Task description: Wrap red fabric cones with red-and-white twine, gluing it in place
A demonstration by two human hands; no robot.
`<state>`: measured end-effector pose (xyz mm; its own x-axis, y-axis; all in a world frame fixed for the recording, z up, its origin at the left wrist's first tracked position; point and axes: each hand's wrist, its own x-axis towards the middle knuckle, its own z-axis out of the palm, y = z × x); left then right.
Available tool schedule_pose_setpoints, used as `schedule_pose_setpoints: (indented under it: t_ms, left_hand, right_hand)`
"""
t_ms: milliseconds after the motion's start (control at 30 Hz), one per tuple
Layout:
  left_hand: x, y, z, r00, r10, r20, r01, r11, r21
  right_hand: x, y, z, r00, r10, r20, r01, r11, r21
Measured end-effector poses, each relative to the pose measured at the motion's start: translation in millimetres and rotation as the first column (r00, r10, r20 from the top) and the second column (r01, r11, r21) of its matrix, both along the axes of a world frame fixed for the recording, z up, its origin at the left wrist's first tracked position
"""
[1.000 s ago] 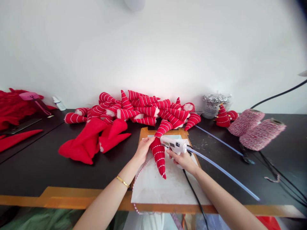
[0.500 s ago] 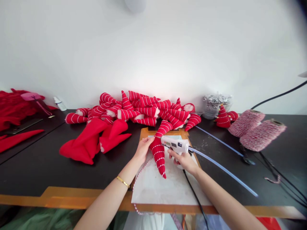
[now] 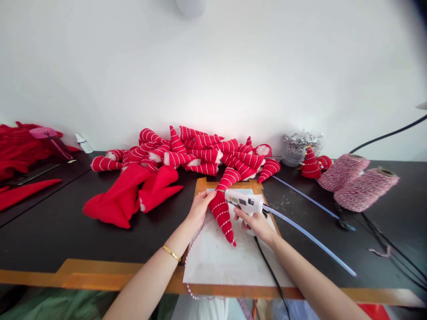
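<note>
My left hand [image 3: 199, 208] is closed at the wide end of a red felt cone [image 3: 223, 215] wound with white-flecked twine, its narrow tip pointing down toward me. A loose length of red-and-white twine [image 3: 187, 262] trails from beside that hand over the front edge. In my right hand [image 3: 258, 226] is a white hot glue gun [image 3: 243, 201], its nozzle at the cone close to my left fingertips. A long clear glue stick [image 3: 310, 238] sticks out of the gun's back. Beneath lies a white sheet [image 3: 207, 266] on the table.
Several finished-looking striped red cones [image 3: 207, 155] are heaped along the wall. Plain red felt cones [image 3: 116, 200] lie to the left. On the right are twine spools [image 3: 367, 189], a tub of silvery material [image 3: 300, 144] and another glue stick [image 3: 303, 195]. The gun's black cord [image 3: 271, 273] crosses the front edge.
The cone's narrow tip has swung slightly to the right. The glue gun and both hands stay in almost the same place.
</note>
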<state>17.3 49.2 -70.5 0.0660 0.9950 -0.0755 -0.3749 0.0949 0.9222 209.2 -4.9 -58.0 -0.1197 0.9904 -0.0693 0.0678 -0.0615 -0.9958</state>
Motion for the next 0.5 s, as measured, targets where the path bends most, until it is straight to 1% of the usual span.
schedule_pose_setpoints:
  t_ms: [100, 200, 300, 500]
  left_hand:
    - [2, -1, 3.2, 0.998, -0.013, 0.055, 0.014, 0.999, -0.034]
    - [2, -1, 4.3, 0.993, -0.039, 0.109, 0.044, 0.998, -0.047]
    - [1, -1, 3.8, 0.993, -0.046, 0.11, 0.052, 0.997, -0.054]
    - [2, -2, 6.3, 0.993, -0.051, 0.103, 0.06, 0.994, -0.094]
  right_hand:
    - [-1, 0, 1.7, 1.0, 0.005, 0.012, -0.005, 1.0, 0.018]
    - [-2, -2, 6.2, 0.999, -0.003, 0.04, 0.003, 1.0, 0.004]
    - [-2, -3, 9.4, 0.998, -0.015, 0.058, 0.015, 1.0, 0.0]
    - [-3, -2, 10.2, 0.996, -0.01, 0.085, 0.011, 1.0, -0.011]
